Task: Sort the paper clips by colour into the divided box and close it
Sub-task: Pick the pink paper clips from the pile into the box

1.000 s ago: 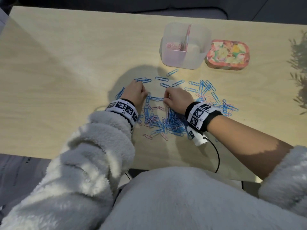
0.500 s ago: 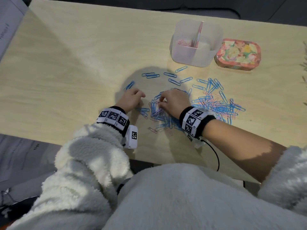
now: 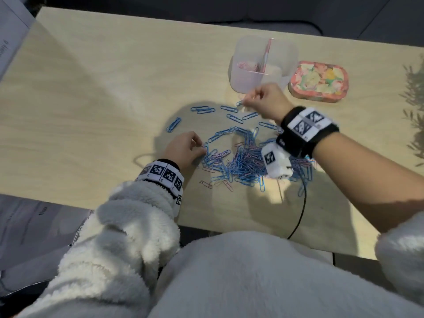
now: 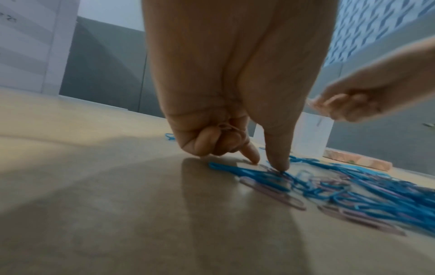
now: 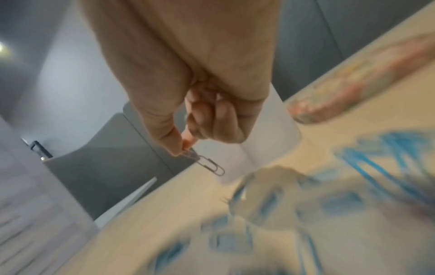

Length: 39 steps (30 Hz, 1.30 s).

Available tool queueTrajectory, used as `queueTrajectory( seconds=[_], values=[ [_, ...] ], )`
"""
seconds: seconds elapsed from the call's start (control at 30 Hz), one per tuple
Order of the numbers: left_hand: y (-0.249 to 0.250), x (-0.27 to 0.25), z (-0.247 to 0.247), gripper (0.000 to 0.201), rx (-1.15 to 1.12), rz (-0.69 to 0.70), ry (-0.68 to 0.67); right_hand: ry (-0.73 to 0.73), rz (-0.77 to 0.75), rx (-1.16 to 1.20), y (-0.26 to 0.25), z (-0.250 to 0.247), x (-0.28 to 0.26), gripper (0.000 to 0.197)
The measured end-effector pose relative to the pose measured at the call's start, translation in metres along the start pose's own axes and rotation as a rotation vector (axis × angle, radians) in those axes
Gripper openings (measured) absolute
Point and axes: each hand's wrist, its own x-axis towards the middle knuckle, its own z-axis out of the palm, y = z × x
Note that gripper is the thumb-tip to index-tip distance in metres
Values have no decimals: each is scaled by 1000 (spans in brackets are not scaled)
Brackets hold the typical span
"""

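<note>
Right hand [image 3: 268,102] pinches one paper clip [image 5: 207,163] just near of the divided box [image 3: 263,63], far right on bench [image 3: 91,88]. Left hand [image 3: 185,150], fingers curled, thumb and forefinger tips down at clip pile [image 3: 243,161] edge.

A pale wooden table [image 3: 96,92] carries everything. A thin black cable [image 3: 300,214] runs off its near edge. Printed white paper [image 3: 11,44] lies at the table's far left corner.
</note>
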Motion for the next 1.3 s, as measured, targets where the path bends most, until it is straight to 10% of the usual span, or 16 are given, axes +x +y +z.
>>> queueTrajectory(
  seconds=[0.27, 0.57, 0.77, 0.93, 1.3],
  values=[
    [16, 1, 4, 16, 176, -28, 31, 257, -107, -378, -52, -34, 69, 18],
    [15, 10, -6, 16, 88, -74, 18, 231, -243, -409, -51, -14, 47, 36],
    [6, 17, -27, 14, 117, -27, 111, -155, -275, -397, -7, 32, -13, 23],
    [4, 9, -20, 15, 154, 142, -135, -367, -264, -455, 19, 57, -43, 17],
    [2, 15, -11, 10, 214, 146, -213, -359, -279, -444, 34, 54, -53, 8]
  ],
)
